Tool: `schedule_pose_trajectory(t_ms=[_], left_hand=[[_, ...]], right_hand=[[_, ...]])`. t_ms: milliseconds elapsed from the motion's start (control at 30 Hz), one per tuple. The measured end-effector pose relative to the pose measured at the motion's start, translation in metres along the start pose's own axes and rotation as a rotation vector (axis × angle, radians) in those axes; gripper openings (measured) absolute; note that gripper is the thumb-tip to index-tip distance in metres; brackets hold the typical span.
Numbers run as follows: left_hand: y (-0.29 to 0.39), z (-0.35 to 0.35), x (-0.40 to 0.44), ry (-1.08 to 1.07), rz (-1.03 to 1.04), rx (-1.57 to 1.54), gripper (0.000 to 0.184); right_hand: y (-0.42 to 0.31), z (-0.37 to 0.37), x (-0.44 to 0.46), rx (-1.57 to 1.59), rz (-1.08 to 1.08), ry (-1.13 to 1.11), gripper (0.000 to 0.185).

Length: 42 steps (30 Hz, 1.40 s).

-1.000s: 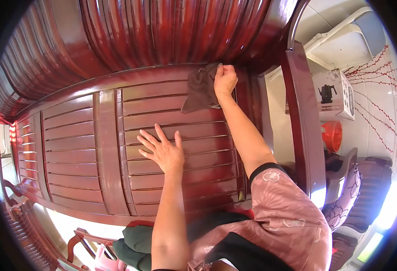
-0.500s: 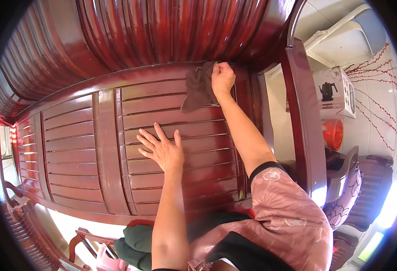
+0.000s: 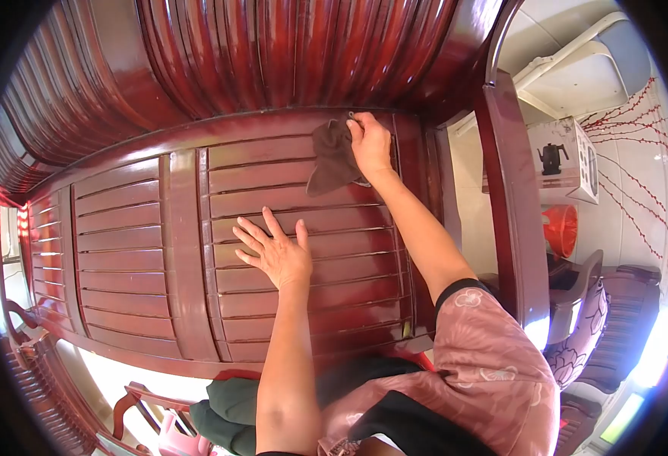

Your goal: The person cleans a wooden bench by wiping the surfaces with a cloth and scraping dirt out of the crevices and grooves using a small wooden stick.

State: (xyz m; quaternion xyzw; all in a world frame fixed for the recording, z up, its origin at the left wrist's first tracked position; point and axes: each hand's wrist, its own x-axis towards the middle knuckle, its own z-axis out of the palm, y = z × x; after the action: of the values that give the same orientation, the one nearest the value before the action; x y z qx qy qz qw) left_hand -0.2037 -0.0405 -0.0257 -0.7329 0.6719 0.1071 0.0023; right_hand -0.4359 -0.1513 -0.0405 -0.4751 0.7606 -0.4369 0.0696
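Note:
A dark brown cloth (image 3: 332,161) lies bunched on the slatted seat of a reddish-brown wooden bench (image 3: 186,258), close to the foot of its backrest. My right hand (image 3: 370,144) pinches the cloth's upper right part, fingers closed, at the back of the seat near the right armrest. Spread flat on the slats in front of the cloth is my left hand (image 3: 276,254), fingers apart and holding nothing. The two hands are well apart.
The bench's armrest (image 3: 509,205) rises at the right. Beyond it are a folding chair (image 3: 577,76), a box with a kettle picture (image 3: 558,159), a red bucket (image 3: 560,230) and a patterned cushion (image 3: 586,334). A pink stool (image 3: 178,437) shows at the lower left.
My right hand has shifted slightly left with the cloth, whose top edge has folded down and in. My left hand stays in place.

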Motion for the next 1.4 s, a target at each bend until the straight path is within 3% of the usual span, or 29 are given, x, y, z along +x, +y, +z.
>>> schedule_pose_trajectory(t_ms=[100, 200, 233, 333, 500, 600, 667, 733, 867, 933, 1000, 1200, 1400], left_hand=[[0.0, -0.003, 0.0, -0.019, -0.001, 0.0, 0.074], [-0.001, 0.0, 0.0, -0.011, 0.002, 0.013, 0.074], [0.0, 0.0, 0.0, -0.017, 0.001, 0.013, 0.074], [0.0, -0.004, 0.001, -0.026, -0.001, 0.007, 0.075], [-0.002, -0.003, 0.0, -0.027, 0.011, -0.008, 0.075], [-0.002, -0.003, 0.001, -0.031, 0.001, -0.023, 0.075], [-0.001, -0.004, 0.001, -0.043, -0.001, -0.024, 0.074], [-0.002, -0.005, 0.0, -0.052, -0.003, -0.017, 0.074], [-0.001, -0.004, 0.0, -0.049, -0.003, -0.024, 0.074], [-0.001, -0.004, 0.002, -0.045, -0.002, -0.034, 0.074], [-0.003, -0.004, 0.001, -0.049, 0.001, -0.04, 0.074], [-0.002, -0.009, 0.002, -0.082, -0.002, -0.045, 0.074], [-0.004, -0.009, 0.002, -0.092, 0.003, -0.057, 0.074]], right_hand=[[-0.007, 0.014, 0.019, 0.033, -0.253, 0.035, 0.011], [-0.015, 0.02, 0.032, -0.162, -0.27, -0.091, 0.011], [-0.019, 0.017, 0.032, -0.194, -0.103, -0.124, 0.014], [-0.004, 0.002, 0.04, -0.317, 0.051, -0.179, 0.016], [0.005, -0.03, 0.046, -0.402, 0.136, -0.11, 0.014], [0.012, -0.016, 0.035, -0.308, 0.087, -0.027, 0.013], [0.021, 0.002, 0.029, -0.195, -0.226, 0.025, 0.011], [0.011, 0.015, 0.027, -0.25, -0.326, -0.028, 0.012], [0.002, 0.009, 0.029, -0.325, -0.111, -0.054, 0.012], [-0.003, -0.009, 0.036, -0.258, 0.27, -0.063, 0.017], [0.013, -0.028, 0.043, -0.29, 0.345, -0.048, 0.02], [0.05, -0.076, 0.055, -0.573, 0.3, 0.04, 0.02], [0.067, -0.075, 0.055, -0.816, 0.216, 0.03, 0.023]])
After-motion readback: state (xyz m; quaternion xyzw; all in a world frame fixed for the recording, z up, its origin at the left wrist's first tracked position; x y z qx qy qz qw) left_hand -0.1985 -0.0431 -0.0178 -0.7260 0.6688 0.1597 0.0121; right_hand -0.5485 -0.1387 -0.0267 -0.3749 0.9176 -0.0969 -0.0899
